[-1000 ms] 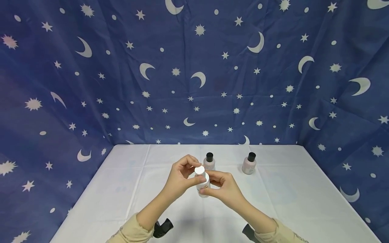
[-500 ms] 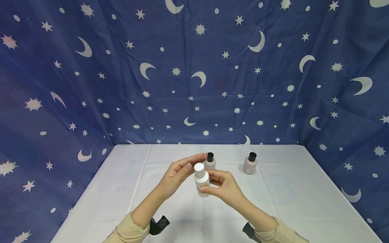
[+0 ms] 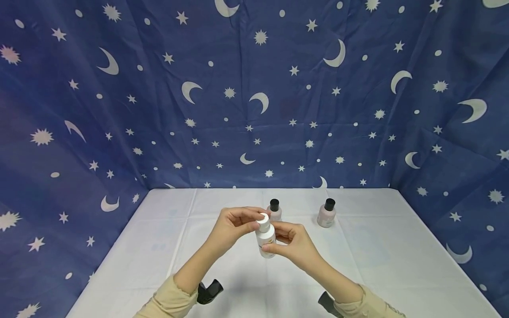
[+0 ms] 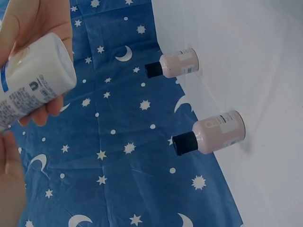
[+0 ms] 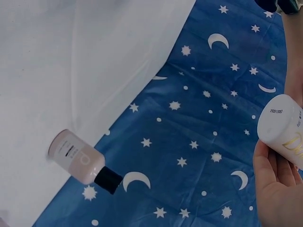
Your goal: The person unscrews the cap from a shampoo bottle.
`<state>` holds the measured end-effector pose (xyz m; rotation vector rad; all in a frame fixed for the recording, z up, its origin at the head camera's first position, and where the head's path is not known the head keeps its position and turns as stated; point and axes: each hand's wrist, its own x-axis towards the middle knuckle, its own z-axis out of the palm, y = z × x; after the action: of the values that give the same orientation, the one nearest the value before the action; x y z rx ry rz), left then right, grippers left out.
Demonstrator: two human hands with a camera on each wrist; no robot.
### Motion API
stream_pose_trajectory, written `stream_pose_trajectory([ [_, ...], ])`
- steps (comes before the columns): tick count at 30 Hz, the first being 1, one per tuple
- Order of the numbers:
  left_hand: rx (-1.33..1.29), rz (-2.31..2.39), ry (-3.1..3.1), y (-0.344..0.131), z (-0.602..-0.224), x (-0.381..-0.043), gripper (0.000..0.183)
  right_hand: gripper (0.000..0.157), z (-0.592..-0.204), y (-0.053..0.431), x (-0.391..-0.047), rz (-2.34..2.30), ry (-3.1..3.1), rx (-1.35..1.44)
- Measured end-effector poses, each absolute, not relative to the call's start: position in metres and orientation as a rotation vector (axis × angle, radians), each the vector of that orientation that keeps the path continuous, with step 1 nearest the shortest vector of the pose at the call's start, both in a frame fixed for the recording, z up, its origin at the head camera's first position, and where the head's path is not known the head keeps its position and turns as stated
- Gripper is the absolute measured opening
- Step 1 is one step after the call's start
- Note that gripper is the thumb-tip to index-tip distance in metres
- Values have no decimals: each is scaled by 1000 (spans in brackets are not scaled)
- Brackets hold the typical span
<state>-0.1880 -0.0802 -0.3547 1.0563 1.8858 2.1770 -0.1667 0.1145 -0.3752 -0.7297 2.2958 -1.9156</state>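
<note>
A white bottle with a white cap [image 3: 267,242] is held upright, slightly tilted, above the table in front of me. My right hand [image 3: 295,245] grips its body between thumb and fingers. The left hand [image 3: 232,229] pinches the cap from the left, thumb in front and fingers over the far side. In the left wrist view, printed small text shows on the white bottle [image 4: 40,78], and its base faces up and right. The right wrist view shows the base of the bottle [image 5: 279,123] and gold lettering on its side.
Two pale pink bottles with black caps stand on the white-covered table [image 3: 191,265]: one pink bottle [image 3: 275,215] just behind the hands, the other pink bottle [image 3: 326,216] farther right. A blue curtain [image 3: 254,101] with moons and stars rises behind the table and along both sides.
My left hand came off the cap with its fingers extended half a second ago, and now it is back pinching the cap. The right hand keeps holding the bottle in nearly the same place.
</note>
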Motion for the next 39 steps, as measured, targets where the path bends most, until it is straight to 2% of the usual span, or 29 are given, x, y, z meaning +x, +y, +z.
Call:
stream_pose_trajectory([
  [2, 1031, 2227, 1909, -78, -354, -187, 11, 48, -376, 114, -167, -1919, 2291, -733],
  [3, 1033, 2236, 1923, -77, -354, -186, 14, 48, -376, 114, -167, -1917, 2289, -735],
  [6, 1055, 2245, 1973, -74, -353, -185, 37, 49, -377, 114, -167, -1912, 2286, -734],
  [8, 1056, 2229, 2003, -72, -353, -185, 45, 48, -377, 115, -166, -1911, 2290, -732],
  [18, 1098, 2193, 2060, -72, -352, -185, 44, 48, -377, 116, -168, -1909, 2299, -733],
  [24, 1268, 2111, 1906, -79, -355, -189, 71, 50, -378, 116, -168, -1926, 2285, -725],
  [31, 1361, 1917, 1918, -85, -356, -190, 51, 48, -377, 116, -168, -1946, 2254, -759],
  [39, 1310, 1932, 1896, -84, -356, -189, 46, 51, -377, 116, -167, -1945, 2256, -735],
])
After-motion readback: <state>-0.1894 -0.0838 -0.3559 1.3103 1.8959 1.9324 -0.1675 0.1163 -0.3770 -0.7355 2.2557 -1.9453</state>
